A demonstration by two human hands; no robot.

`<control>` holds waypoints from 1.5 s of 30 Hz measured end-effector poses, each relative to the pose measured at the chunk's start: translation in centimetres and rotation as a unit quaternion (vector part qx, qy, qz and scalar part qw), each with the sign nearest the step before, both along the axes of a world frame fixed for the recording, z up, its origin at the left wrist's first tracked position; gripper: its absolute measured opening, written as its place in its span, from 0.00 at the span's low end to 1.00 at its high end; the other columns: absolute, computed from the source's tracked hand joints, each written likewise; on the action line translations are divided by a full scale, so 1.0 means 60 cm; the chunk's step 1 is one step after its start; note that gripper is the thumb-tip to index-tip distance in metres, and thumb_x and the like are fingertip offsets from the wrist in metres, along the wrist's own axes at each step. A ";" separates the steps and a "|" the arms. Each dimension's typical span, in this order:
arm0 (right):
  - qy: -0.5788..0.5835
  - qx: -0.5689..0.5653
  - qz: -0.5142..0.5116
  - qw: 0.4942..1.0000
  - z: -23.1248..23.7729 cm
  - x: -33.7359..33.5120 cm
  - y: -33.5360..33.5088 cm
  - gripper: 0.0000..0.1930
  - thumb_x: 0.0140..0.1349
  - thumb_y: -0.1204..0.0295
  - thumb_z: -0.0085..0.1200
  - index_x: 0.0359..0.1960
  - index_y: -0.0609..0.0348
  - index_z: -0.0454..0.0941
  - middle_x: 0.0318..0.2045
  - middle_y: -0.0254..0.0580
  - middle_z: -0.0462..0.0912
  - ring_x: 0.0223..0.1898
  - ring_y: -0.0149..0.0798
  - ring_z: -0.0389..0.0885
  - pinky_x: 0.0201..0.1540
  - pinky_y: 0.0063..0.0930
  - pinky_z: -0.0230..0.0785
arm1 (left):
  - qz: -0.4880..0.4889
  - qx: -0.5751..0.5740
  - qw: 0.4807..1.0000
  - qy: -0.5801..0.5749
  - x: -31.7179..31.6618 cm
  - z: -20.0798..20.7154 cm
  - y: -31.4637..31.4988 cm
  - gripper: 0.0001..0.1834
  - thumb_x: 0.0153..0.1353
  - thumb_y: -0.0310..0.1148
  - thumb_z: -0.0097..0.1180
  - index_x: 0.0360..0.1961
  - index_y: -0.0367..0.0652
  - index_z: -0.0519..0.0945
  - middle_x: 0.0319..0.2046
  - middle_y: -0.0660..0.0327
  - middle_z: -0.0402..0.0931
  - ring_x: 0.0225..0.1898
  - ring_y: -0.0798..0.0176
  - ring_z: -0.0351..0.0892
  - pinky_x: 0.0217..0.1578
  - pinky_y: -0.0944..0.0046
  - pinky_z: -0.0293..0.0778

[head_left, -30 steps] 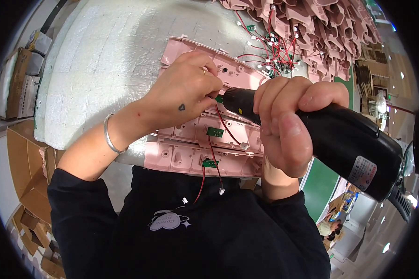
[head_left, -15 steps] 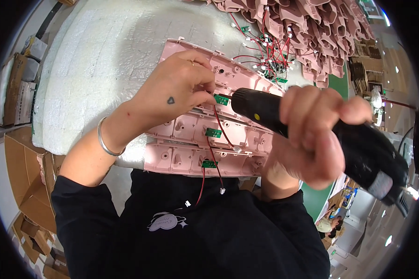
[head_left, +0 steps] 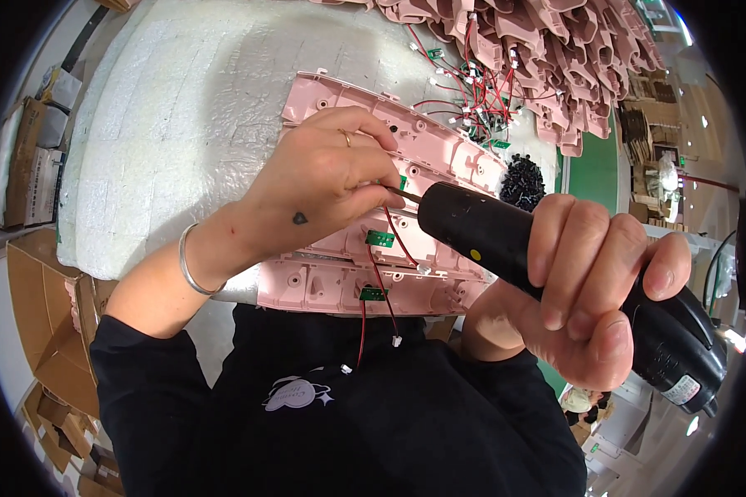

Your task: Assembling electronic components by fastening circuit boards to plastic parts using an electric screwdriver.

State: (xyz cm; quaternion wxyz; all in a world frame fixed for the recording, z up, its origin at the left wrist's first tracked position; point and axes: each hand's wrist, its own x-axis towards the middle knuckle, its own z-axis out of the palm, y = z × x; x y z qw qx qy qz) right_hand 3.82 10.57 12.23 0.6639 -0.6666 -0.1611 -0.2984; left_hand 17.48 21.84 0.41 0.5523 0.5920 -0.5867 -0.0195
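White foam sheeting (head_left: 182, 124) covers the table and is the biggest thing in view. On its far right part lies a heap of pink plastic shells (head_left: 555, 50) with red wires, and cardboard boxes (head_left: 25, 166) stand at the left edge of the table. Near the person, several long pink housings (head_left: 406, 149) lie side by side on the foam, reaching to the table edge just in front of the black sleeves. A black electric screwdriver (head_left: 514, 248) is held in the right hand (head_left: 588, 290), whose fingers are wrapped tight around its body; its tip points left to the housings. The left hand (head_left: 323, 190) rests on the housings, its fingers pinched narrow around the screwdriver's tip, but what they press there is hidden. A silver bracelet (head_left: 192, 269) sits on the left wrist. Small green circuit boards (head_left: 380, 238) sit on the housings, and thin red wires (head_left: 365, 323) hang from them over the edge. A small pile of black screws (head_left: 522, 178) lies beside the housings.
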 end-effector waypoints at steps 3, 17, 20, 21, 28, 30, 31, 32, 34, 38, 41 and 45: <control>0.008 0.001 -0.015 1.000 -0.004 0.004 0.009 0.16 0.50 0.74 0.51 0.42 0.52 0.67 0.16 0.23 0.68 0.16 0.21 0.65 0.25 0.17 0.60 | 0.012 -0.004 0.999 -0.050 -0.005 0.000 0.000 0.06 0.42 0.28 0.64 0.22 0.41 0.79 0.25 0.60 0.78 0.38 0.58 0.78 0.37 0.60 0.73; 0.012 -0.019 -0.075 0.997 -0.068 0.011 -0.004 0.16 0.55 0.73 0.46 0.46 0.53 0.65 0.17 0.27 0.64 0.16 0.25 0.62 0.24 0.24 0.57 | 0.028 0.111 0.986 -0.124 0.007 -0.006 0.012 0.27 0.41 0.36 0.68 0.46 0.43 0.77 0.50 0.59 0.73 0.57 0.48 0.65 0.54 0.51 0.64; 0.029 -0.016 -0.087 0.996 -0.070 0.013 -0.003 0.16 0.54 0.74 0.46 0.46 0.54 0.64 0.17 0.28 0.64 0.15 0.26 0.61 0.24 0.24 0.57 | 0.020 0.124 0.987 -0.104 -0.001 -0.016 0.011 0.26 0.41 0.34 0.68 0.44 0.41 0.78 0.49 0.57 0.74 0.54 0.49 0.68 0.52 0.52 0.65; 0.030 -0.016 -0.086 0.996 -0.070 0.015 -0.002 0.16 0.54 0.74 0.46 0.46 0.54 0.64 0.17 0.28 0.64 0.15 0.26 0.61 0.24 0.24 0.57 | 0.021 0.124 0.987 -0.103 -0.002 -0.017 0.010 0.26 0.41 0.34 0.68 0.44 0.41 0.78 0.49 0.57 0.74 0.54 0.49 0.68 0.52 0.52 0.65; 0.056 -0.022 -0.102 0.993 -0.067 0.035 0.019 0.13 0.49 0.75 0.49 0.34 0.51 0.59 0.16 0.30 0.65 0.14 0.28 0.61 0.23 0.25 0.59 | 0.019 0.087 0.994 -0.071 -0.004 -0.019 0.005 0.22 0.40 0.30 0.66 0.40 0.39 0.78 0.44 0.55 0.76 0.46 0.50 0.73 0.47 0.56 0.69; 0.050 -0.031 -0.085 0.995 -0.070 0.039 0.021 0.13 0.49 0.76 0.49 0.34 0.52 0.59 0.16 0.31 0.66 0.14 0.28 0.62 0.22 0.25 0.59 | 0.032 0.078 0.993 -0.082 -0.002 -0.019 0.008 0.19 0.40 0.30 0.66 0.37 0.39 0.78 0.41 0.56 0.76 0.44 0.52 0.74 0.45 0.57 0.70; 0.056 -0.037 -0.085 0.994 -0.068 0.038 0.023 0.14 0.48 0.76 0.50 0.34 0.52 0.59 0.15 0.31 0.66 0.14 0.28 0.62 0.21 0.25 0.58 | 0.020 0.089 0.993 -0.075 -0.002 -0.018 0.011 0.21 0.40 0.28 0.65 0.39 0.39 0.78 0.43 0.55 0.75 0.45 0.50 0.73 0.46 0.56 0.69; 0.057 -0.037 -0.084 0.994 -0.068 0.038 0.022 0.14 0.48 0.76 0.50 0.34 0.52 0.59 0.15 0.31 0.66 0.14 0.28 0.62 0.21 0.25 0.58 | 0.008 0.098 0.993 -0.068 -0.002 -0.018 0.012 0.23 0.39 0.27 0.64 0.42 0.39 0.78 0.45 0.53 0.74 0.45 0.49 0.72 0.47 0.55 0.69; 0.059 -0.033 -0.077 0.995 -0.070 0.038 0.022 0.14 0.48 0.76 0.51 0.34 0.52 0.59 0.15 0.32 0.66 0.13 0.28 0.62 0.21 0.25 0.58 | 0.010 0.106 0.992 -0.067 -0.002 -0.016 0.014 0.23 0.39 0.27 0.64 0.42 0.39 0.78 0.45 0.54 0.74 0.45 0.50 0.72 0.47 0.55 0.69; 0.074 -0.038 -0.093 0.992 -0.067 0.033 0.026 0.14 0.49 0.76 0.51 0.34 0.52 0.59 0.15 0.32 0.66 0.14 0.28 0.62 0.22 0.26 0.59 | 0.004 0.108 0.991 -0.072 -0.004 -0.021 0.006 0.21 0.41 0.27 0.63 0.41 0.40 0.78 0.46 0.55 0.74 0.46 0.50 0.72 0.48 0.55 0.68; 0.085 -0.032 -0.111 0.990 -0.067 0.031 0.016 0.14 0.50 0.76 0.50 0.36 0.54 0.60 0.16 0.32 0.65 0.15 0.29 0.62 0.24 0.27 0.59 | 0.004 0.124 0.987 -0.100 0.001 -0.025 0.004 0.20 0.43 0.29 0.63 0.41 0.41 0.78 0.46 0.56 0.74 0.47 0.50 0.72 0.49 0.55 0.68; -0.017 0.035 -0.048 0.998 -0.050 0.004 -0.034 0.19 0.53 0.72 0.44 0.49 0.55 0.68 0.17 0.25 0.61 0.17 0.25 0.61 0.29 0.24 0.59 | -0.013 0.116 0.988 -0.106 -0.005 -0.017 -0.003 0.18 0.46 0.32 0.63 0.41 0.41 0.78 0.46 0.56 0.74 0.48 0.49 0.72 0.49 0.54 0.67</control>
